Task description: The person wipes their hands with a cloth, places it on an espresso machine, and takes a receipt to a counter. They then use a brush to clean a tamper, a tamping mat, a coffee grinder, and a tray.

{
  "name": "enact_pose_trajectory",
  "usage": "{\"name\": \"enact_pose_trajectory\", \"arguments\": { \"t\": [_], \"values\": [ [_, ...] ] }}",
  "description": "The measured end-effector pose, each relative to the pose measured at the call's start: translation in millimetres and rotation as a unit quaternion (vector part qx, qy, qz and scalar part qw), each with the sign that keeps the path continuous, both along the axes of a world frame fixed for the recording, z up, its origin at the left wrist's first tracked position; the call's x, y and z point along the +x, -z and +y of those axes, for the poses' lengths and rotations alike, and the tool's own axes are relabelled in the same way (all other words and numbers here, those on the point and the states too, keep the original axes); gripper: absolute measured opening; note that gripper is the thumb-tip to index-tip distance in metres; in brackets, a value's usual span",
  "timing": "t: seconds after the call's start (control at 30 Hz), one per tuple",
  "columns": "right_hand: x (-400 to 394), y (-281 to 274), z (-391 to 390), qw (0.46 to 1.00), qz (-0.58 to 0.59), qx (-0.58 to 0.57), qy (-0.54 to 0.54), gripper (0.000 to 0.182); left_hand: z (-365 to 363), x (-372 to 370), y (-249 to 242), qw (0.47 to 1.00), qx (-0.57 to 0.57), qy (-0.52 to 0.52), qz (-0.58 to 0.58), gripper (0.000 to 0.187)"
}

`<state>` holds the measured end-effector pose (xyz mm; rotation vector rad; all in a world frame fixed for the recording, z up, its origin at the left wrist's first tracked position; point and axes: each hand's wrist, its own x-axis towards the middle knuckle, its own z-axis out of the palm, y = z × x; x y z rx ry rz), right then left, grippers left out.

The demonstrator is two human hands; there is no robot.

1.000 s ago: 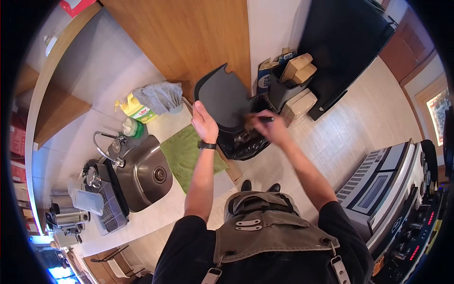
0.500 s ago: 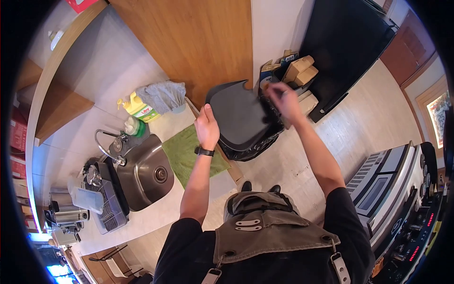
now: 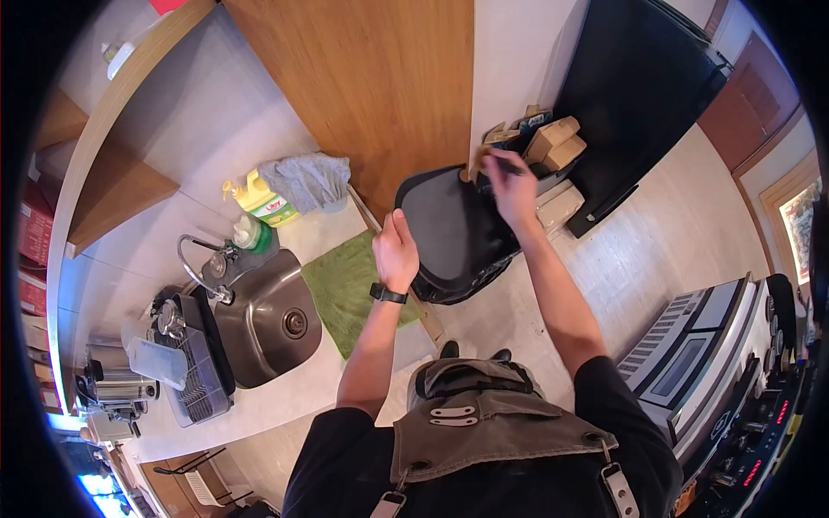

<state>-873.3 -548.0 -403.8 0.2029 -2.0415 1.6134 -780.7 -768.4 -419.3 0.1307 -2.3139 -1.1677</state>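
A dark grey lid covers much of a bin lined with a black bag, standing beyond the counter's end. My left hand, with a watch on the wrist, is at the lid's left edge. Its fingers look closed at that edge, though they are partly hidden. On the far right side of the bin, my right hand is closed, its fingers drawn together. Something small and brownish shows by its fingertips, but blur and the hand keep me from naming it.
On the left are a steel sink, a green cloth, a yellow detergent bottle and a dish rack. Cardboard boxes stand behind the bin, beside a black fridge. A white appliance is at right.
The lid sits lower and lines up more closely with the bin's rim. My right hand has moved slightly left and down relative to the boxes. The view has shifted a little.
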Motion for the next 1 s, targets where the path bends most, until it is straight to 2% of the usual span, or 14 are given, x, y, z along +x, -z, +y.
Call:
{"name": "enact_pose_trajectory", "arguments": {
  "t": [0.07, 0.17, 0.23, 0.27, 0.3, 0.37, 0.47, 0.53, 0.63, 0.7, 0.77, 0.83, 0.93, 1.0],
  "values": [
    [16.9, -16.2, 3.7, 0.991, -0.038, -0.105, 0.075, 0.018, -4.3, 0.8, 5.0, 1.0, -0.008, -0.008, -0.007, 0.041],
    [58.4, -17.4, -27.5, 0.977, 0.209, 0.027, 0.002, 0.023, 1.0, 2.7, 0.3, 1.0, -0.002, 0.004, -0.021, 0.041],
    [82.2, -18.2, -39.5, 0.961, 0.18, 0.067, -0.197, 0.023, 5.4, 1.0, 1.4, 1.0, 0.009, 0.002, 0.0, 0.041],
    [78.2, -3.8, -33.1, 0.96, 0.171, 0.088, -0.201, 0.021, 6.8, -0.1, 1.5, 1.0, 0.014, 0.002, 0.011, 0.041],
    [61.5, 17.9, -18.8, 0.978, 0.164, 0.062, -0.108, 0.016, 5.3, 0.7, 1.8, 1.0, 0.015, 0.005, 0.013, 0.041],
    [28.9, 34.7, 34.3, 0.973, -0.18, 0.103, 0.101, 0.014, 2.1, -2.6, 0.4, 0.999, 0.02, 0.007, 0.024, 0.041],
    [51.7, -9.2, 13.6, 0.969, 0.03, -0.195, 0.146, 0.015, 7.5, -10.2, -2.2, 0.998, 0.022, 0.014, 0.057, 0.043],
    [73.8, 4.4, -15.0, 0.98, 0.166, -0.041, 0.105, 0.014, 19.4, -8.8, -4.2, 0.996, 0.027, 0.045, 0.075, 0.043],
    [138.0, 12.2, -28.9, 0.995, 0.004, -0.043, -0.087, 0.016, 41.0, -19.7, -5.5, 0.993, 0.072, 0.063, 0.064, 0.043],
    [174.6, 36.6, 19.4, 0.994, -0.098, 0.012, -0.049, 0.015, 47.9, -26.2, -5.2, 0.994, 0.046, 0.092, 0.046, 0.04],
    [200.7, 66.2, 96.5, 0.961, -0.208, 0.133, 0.126, 0.013, 61.1, -27.2, 2.3, 0.989, 0.025, 0.134, 0.052, 0.041],
    [233.3, 33.3, 133.1, 0.929, -0.198, 0.044, 0.31, 0.009, 85.6, -19.0, 5.1, 0.983, 0.054, 0.171, 0.037, 0.042],
    [282.8, -6.2, 118.0, 0.949, -0.023, 0.052, 0.31, 0.008, 138.9, 10.5, 3.2, 0.964, 0.049, 0.261, 0.028, 0.042],
    [322.3, -19.6, 112.4, 0.958, 0.031, 0.248, 0.14, 0.011, 182.7, 37.8, -0.2, 0.944, 0.047, 0.324, 0.038, 0.043]
  ]
}}
